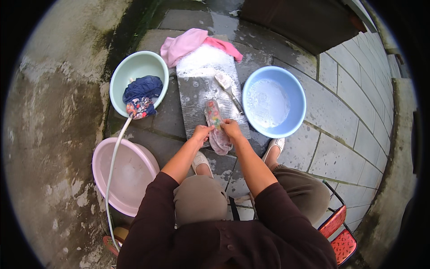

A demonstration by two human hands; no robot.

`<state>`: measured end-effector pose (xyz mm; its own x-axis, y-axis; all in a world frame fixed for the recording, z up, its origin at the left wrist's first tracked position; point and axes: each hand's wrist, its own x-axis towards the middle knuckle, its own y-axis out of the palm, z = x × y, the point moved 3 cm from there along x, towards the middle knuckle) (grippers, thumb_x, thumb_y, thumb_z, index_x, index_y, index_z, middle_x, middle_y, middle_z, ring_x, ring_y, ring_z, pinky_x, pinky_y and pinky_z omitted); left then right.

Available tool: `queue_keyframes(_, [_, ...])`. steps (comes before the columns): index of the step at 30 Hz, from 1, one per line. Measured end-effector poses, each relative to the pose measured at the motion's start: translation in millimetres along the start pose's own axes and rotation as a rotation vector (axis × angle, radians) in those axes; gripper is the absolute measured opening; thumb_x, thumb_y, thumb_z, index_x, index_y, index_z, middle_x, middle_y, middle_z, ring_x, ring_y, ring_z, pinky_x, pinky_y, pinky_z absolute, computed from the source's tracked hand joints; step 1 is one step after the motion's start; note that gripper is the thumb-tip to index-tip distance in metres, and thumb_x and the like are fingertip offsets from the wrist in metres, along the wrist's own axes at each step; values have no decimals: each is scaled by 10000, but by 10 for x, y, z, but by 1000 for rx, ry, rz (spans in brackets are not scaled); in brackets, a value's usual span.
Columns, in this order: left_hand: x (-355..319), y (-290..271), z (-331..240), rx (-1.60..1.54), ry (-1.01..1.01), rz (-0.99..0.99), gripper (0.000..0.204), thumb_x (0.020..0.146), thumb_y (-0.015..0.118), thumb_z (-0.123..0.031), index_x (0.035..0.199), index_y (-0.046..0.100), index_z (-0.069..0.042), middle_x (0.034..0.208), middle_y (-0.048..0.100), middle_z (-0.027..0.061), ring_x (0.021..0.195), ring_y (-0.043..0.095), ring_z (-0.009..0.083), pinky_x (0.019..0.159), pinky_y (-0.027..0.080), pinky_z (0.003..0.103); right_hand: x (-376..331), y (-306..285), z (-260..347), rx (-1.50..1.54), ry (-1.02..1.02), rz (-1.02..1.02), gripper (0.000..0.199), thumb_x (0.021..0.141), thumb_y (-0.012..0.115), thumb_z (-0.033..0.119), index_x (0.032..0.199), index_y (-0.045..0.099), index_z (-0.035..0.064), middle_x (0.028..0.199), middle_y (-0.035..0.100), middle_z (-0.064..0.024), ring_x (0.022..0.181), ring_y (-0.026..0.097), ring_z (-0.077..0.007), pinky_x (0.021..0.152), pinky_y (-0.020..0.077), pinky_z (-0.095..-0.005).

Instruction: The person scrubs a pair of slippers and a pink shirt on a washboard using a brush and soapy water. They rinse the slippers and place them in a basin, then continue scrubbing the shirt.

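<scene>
Both hands grip a wet, pinkish-grey sock with a colourful pattern on its flat upper part. It lies lengthwise over the near part of a ridged grey washboard, its loose end hanging past the near edge. My left hand pinches its left side, while my right hand has closed on the right side. A scrubbing brush with a grey handle rests slantwise on the board beyond my right hand. White suds cover the far end, where pink cloth is heaped.
Right of the board stands a blue basin of soapy water. On the left, a pale green basin contains dark blue and floral clothes. A hose crosses a pink basin. A red chair is at lower right.
</scene>
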<state>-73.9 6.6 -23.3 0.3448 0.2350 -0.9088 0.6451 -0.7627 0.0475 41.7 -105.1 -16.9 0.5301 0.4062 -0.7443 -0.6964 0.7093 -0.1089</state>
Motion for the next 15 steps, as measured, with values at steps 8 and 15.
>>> queue_keyframes(8, [-488,-1102,-649,-539,364,-1,204,883,661,-143,1015,628,8,952,695,117,808,688,200,715,571,319,-445,-14,840,-119,-257,119,490,891,658,264,1272,541,-21,1012,649,-126,912,588,-184,800,469,-317])
queue_keyframes(15, [-1421,-2334,-1346,-138,433,-486,705,816,718,-466,1354,408,-133,1093,542,27,880,538,183,735,481,346,-886,-867,1982,-382,-502,86,688,872,675,296,1375,380,-69,1021,670,-189,925,649,-239,834,497,-347])
